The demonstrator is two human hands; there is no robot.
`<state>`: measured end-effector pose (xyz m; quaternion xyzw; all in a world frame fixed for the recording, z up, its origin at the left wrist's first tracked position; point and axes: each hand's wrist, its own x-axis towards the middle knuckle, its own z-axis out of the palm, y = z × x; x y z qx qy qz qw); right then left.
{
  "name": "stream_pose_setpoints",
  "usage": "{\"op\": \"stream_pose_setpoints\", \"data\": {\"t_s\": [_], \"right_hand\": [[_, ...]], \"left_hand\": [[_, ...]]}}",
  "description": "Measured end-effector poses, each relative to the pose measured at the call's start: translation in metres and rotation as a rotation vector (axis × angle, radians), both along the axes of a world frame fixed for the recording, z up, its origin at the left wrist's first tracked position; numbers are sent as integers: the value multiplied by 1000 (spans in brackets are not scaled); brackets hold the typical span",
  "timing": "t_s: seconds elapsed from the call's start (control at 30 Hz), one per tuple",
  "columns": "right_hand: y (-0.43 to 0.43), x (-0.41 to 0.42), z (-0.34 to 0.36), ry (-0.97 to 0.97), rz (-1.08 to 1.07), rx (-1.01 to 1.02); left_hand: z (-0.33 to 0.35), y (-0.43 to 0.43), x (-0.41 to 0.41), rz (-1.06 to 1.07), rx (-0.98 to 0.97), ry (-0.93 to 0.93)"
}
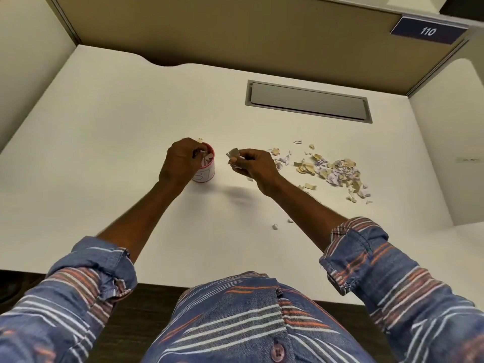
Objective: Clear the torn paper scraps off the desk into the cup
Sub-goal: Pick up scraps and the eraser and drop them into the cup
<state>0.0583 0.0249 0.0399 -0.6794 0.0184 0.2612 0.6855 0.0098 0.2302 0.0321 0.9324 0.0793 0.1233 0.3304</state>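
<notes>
A small white cup [206, 172] with a red rim stands on the white desk [104, 158], partly filled with paper scraps. My left hand [180, 159] is curled over the cup's left rim, fingertips pinching scraps inside its mouth. My right hand [255, 163] hovers just right of the cup, shut on a few torn scraps [234, 154] that stick out of the fingers. A loose pile of tan and white paper scraps [337, 172] lies on the desk to the right of that hand. One scrap [200, 139] lies just behind the cup.
A grey cable hatch [309, 100] is set into the desk behind the pile. Two stray scraps [275, 226] lie nearer the front edge. Partition walls enclose the desk at back and sides, with a "110" sign [428, 30] top right.
</notes>
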Motion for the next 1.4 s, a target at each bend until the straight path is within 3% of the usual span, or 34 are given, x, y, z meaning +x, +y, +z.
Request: {"op": "stream_pose_setpoints", "data": {"t_s": [0.43, 0.83, 1.1, 1.4], "right_hand": [[71, 14, 13, -128, 79, -241], [83, 16, 21, -241, 103, -286], [83, 13, 22, -281, 103, -261], [57, 17, 14, -356, -62, -287]], "left_hand": [[9, 22, 2, 61, -197, -144], [5, 30, 5, 91, -159, -191], [1, 29, 29, 79, -202, 162], [-2, 28, 26, 6, -159, 20]]}}
